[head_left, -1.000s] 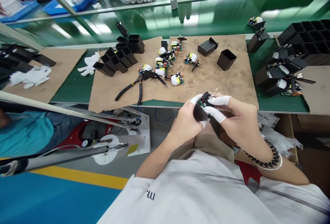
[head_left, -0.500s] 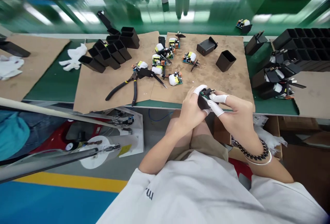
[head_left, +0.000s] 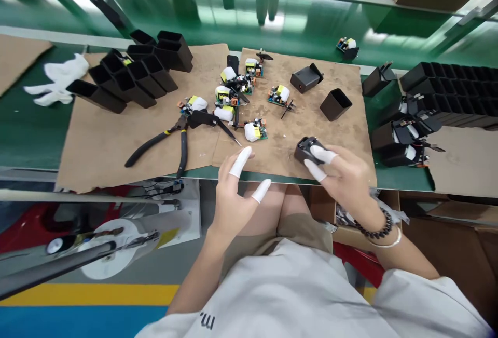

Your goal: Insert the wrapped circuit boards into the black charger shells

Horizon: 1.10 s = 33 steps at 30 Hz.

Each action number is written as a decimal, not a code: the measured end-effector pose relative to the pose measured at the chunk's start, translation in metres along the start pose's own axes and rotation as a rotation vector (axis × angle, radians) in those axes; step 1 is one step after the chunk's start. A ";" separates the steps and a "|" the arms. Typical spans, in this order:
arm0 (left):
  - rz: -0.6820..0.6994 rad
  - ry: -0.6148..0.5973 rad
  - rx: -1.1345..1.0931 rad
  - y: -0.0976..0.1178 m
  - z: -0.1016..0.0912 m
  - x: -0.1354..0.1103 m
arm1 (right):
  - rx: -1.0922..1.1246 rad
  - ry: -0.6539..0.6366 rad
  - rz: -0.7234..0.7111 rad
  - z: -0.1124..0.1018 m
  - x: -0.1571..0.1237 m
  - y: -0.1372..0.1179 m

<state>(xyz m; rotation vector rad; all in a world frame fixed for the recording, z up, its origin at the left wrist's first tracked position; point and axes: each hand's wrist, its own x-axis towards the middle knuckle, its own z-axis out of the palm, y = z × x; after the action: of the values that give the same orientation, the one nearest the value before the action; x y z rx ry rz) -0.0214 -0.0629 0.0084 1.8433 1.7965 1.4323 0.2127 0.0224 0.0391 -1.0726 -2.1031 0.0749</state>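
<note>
My right hand (head_left: 342, 174), with white finger cots, is closed on a small black charger housing (head_left: 305, 149) with a circuit board inside, holding it over the near edge of the cardboard mat (head_left: 272, 146). My left hand (head_left: 235, 195) has its fingers apart and holds nothing; it hovers at the bench's front edge, nearest a loose circuit board (head_left: 256, 129). Several more boards (head_left: 233, 89) lie beyond it.
Black-handled pliers (head_left: 171, 138) lie left of the boards. Empty black housings (head_left: 132, 70) cluster at the back left, two more (head_left: 336, 104) stand on the mat, and further rows (head_left: 447, 81) sit at the right. White gloves (head_left: 58, 76) lie far left.
My left hand let go of the housing and moved left, fingers spread. My right hand carried the housing forward and down toward the mat. The view shifted right.
</note>
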 end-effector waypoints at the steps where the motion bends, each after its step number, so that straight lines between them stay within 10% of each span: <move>1: -0.014 0.005 0.018 -0.003 -0.001 -0.004 | -0.005 0.011 0.025 0.000 0.002 0.002; 8: -0.009 0.013 0.087 -0.011 0.013 -0.009 | 0.063 -0.029 0.036 0.005 0.010 0.006; 15: 0.039 -0.026 -0.086 0.012 0.026 -0.003 | 0.470 0.306 0.248 -0.012 0.006 -0.016; 24: 0.197 0.083 -0.298 0.054 0.046 0.019 | 1.332 -0.235 0.911 -0.007 -0.002 -0.034; 33: -0.140 -0.001 -0.587 0.062 0.037 0.013 | 1.585 -0.244 1.086 -0.014 -0.013 -0.051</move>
<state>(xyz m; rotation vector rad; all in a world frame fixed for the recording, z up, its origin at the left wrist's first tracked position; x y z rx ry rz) 0.0433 -0.0498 0.0397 1.3878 1.2764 1.6678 0.1921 -0.0232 0.0599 -0.9094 -0.7393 2.0015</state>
